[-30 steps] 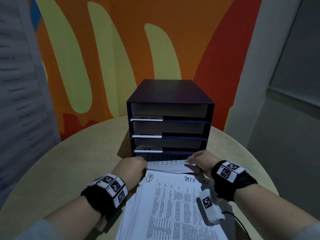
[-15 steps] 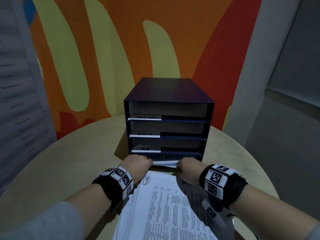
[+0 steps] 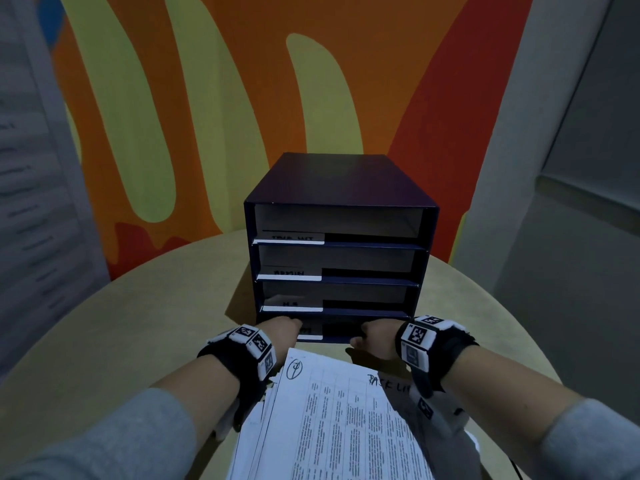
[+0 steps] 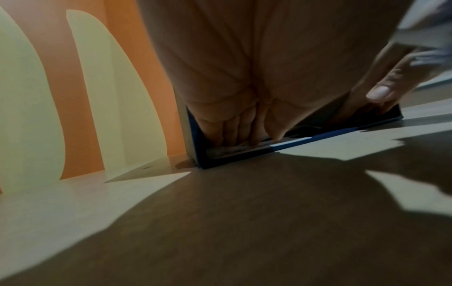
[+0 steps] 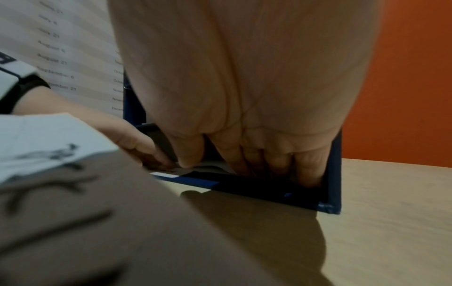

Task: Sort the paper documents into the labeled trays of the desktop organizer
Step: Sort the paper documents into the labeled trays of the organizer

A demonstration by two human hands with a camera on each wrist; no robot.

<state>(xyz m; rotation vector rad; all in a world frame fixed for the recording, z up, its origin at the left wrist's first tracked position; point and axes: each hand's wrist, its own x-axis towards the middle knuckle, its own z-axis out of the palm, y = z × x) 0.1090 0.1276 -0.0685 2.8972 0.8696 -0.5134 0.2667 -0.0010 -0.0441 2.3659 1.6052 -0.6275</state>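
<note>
Left hand (image 3: 281, 330) and right hand (image 3: 375, 340), fingers straight, press a sheet (image 5: 210, 166) inside the organizer's (image 3: 341, 188) bottom tray.

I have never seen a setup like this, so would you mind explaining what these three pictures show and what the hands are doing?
No machine here: a person wears cameras. The wide picture comes from the head; the two close ones look along each wrist at the fingers. On the round table stands a dark blue desktop organizer with labeled trays. The left hand and right hand both reach into the bottom tray, fingers straight, pressing a sheet that lies inside it. I see no closed grip on anything. A stack of printed documents lies on the table between the forearms, waiting to be sorted.
</note>
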